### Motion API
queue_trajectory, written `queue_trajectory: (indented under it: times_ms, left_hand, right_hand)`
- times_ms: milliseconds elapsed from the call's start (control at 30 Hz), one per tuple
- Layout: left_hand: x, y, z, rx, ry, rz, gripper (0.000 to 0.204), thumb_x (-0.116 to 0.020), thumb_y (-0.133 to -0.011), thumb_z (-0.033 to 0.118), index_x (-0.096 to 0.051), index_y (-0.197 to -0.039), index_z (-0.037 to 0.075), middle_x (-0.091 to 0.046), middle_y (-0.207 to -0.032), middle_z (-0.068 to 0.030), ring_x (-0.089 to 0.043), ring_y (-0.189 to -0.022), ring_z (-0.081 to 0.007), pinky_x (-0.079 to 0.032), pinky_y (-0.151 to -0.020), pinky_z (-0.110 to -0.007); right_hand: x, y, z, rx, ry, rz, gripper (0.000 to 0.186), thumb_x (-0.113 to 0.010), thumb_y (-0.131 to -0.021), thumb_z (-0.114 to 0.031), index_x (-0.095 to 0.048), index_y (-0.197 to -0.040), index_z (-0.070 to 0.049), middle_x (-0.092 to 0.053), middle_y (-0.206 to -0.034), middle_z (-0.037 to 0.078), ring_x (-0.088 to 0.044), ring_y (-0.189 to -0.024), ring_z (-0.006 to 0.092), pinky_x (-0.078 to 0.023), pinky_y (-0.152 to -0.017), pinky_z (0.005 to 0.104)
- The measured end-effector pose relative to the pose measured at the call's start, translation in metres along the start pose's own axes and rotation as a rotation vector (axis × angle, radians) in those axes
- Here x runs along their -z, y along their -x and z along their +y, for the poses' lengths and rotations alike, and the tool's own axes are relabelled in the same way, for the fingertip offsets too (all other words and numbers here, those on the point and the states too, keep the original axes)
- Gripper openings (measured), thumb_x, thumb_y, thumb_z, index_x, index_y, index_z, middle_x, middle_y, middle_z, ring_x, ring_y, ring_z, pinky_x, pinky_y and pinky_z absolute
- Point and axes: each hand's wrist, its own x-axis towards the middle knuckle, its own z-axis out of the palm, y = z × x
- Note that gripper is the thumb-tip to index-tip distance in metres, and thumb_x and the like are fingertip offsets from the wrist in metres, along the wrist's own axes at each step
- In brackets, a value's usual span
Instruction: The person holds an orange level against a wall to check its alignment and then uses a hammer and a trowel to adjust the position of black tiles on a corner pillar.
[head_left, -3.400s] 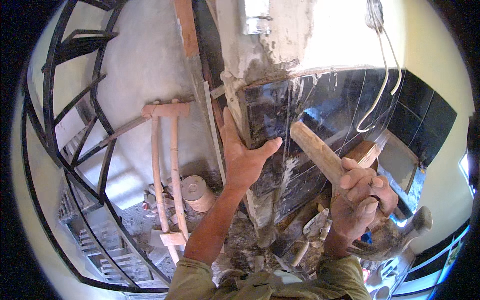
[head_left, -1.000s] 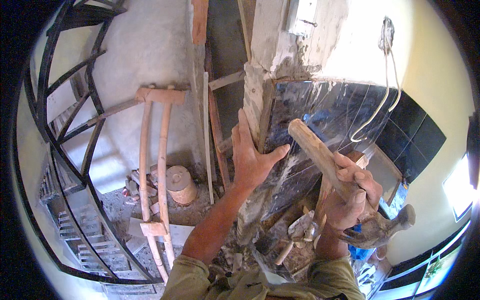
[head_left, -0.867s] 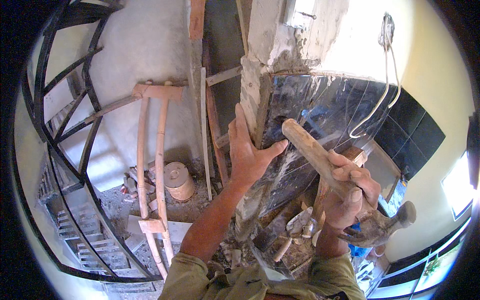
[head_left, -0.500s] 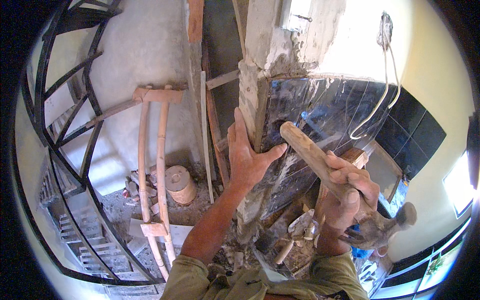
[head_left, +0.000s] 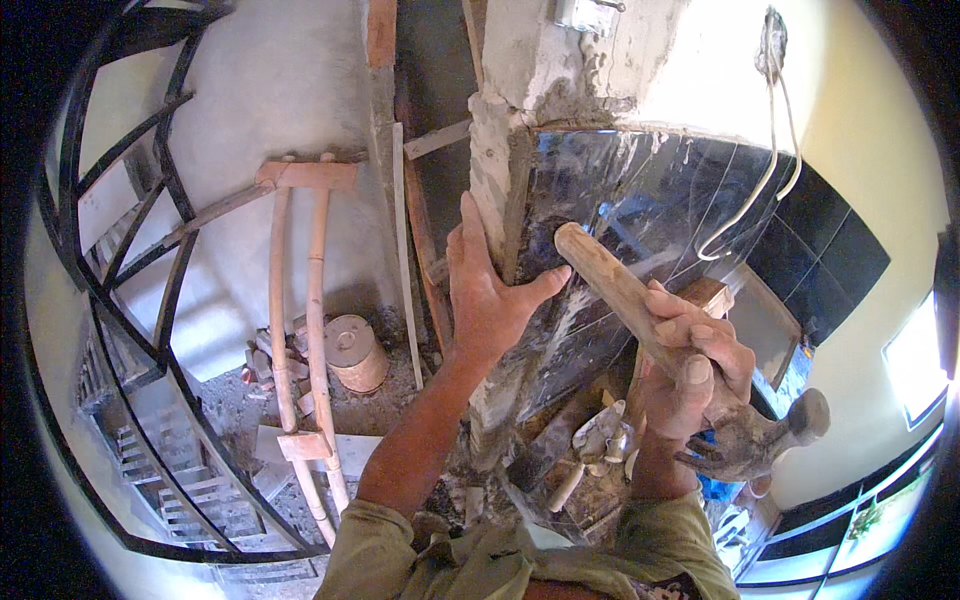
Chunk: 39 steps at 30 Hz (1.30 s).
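My right hand (head_left: 700, 360) is closed round a claw hammer (head_left: 615, 278), gripping it close to the head. The dusty metal head points to the lower right, and the butt of the wooden handle is at or close to the black tiles (head_left: 590, 185). Whether the butt touches them I cannot tell. My left hand (head_left: 490, 290) lies spread at the wall corner, fingers along the rough plaster edge (head_left: 490, 165) and thumb reaching over the tile side, near the handle's end. Nothing is held in it.
Below the tiles lie a trowel (head_left: 600, 432) and rubble. A wooden beam (head_left: 708, 295) juts out behind my right hand. Two bamboo poles (head_left: 318, 260) lean at the left beside a round can (head_left: 354, 352), with a black metal frame (head_left: 185, 385) further left. Loose cables (head_left: 745, 208) hang at upper right.
The whole view has shifted slightly, so the wall and tiles sit a little higher. Both hands and the hammer keep nearly the same pose.
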Motion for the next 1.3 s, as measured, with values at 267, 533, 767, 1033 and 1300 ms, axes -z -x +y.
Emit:
queue_trajectory:
  times_ms: [267,533,767,1033,1300]
  left_hand:
    - [0.0,-0.001,0.002,0.058,0.071,-0.031,0.118,-0.089,-0.062,0.023,-0.018,-0.151,-0.007,-0.043,-0.13,-0.0252,-0.048,-0.121,-0.0379,-0.04,-0.104,-0.044]
    - [-0.001,-0.004,-0.002,0.061,0.274,-0.058,0.11,-0.087,-0.063,0.014,-0.023,-0.15,-0.005,-0.043,-0.134,-0.0217,-0.047,-0.122,-0.0325,-0.04,-0.104,-0.041]
    - [-0.002,-0.008,0.004,0.06,0.289,-0.07,0.105,-0.086,-0.064,0.009,-0.026,-0.15,-0.003,-0.045,-0.133,-0.019,-0.047,-0.121,-0.0307,-0.04,-0.105,-0.041]
    - [-0.002,-0.008,0.001,0.04,0.297,-0.061,0.102,-0.085,-0.065,0.008,-0.028,-0.149,-0.004,-0.048,-0.132,-0.0185,-0.049,-0.119,-0.0291,-0.04,-0.104,-0.04]
    - [-0.001,-0.007,0.005,0.067,0.362,-0.106,0.106,-0.086,-0.065,0.009,-0.023,-0.149,-0.004,-0.046,-0.133,-0.0187,-0.049,-0.12,-0.029,-0.04,-0.105,-0.04]
  right_hand:
    - [0.009,0.002,0.001,0.043,-0.048,-0.031,0.031,-0.061,-0.095,-0.019,-0.054,-0.12,-0.002,-0.066,-0.095,0.023,-0.066,-0.101,0.0413,-0.048,-0.096,0.0608]
    - [0.001,-0.002,-0.007,-0.06,-0.006,0.059,0.025,-0.058,-0.098,-0.023,-0.053,-0.112,-0.003,-0.065,-0.097,0.021,-0.065,-0.104,0.039,-0.047,-0.097,0.0621]
    - [0.01,-0.008,-0.006,-0.002,-0.02,-0.016,0.026,-0.059,-0.095,-0.014,-0.053,-0.116,0.0,-0.065,-0.1,0.023,-0.065,-0.105,0.0387,-0.047,-0.098,0.0594]
    - [0.01,-0.012,0.003,0.001,0.002,0.031,0.027,-0.056,-0.097,-0.022,-0.053,-0.115,-0.002,-0.064,-0.094,0.021,-0.065,-0.102,0.0392,-0.046,-0.098,0.0625]
    - [0.02,-0.002,-0.001,0.076,-0.032,0.099,0.026,-0.058,-0.094,-0.013,-0.053,-0.116,0.002,-0.066,-0.102,0.028,-0.065,-0.104,0.0395,-0.049,-0.096,0.0578]
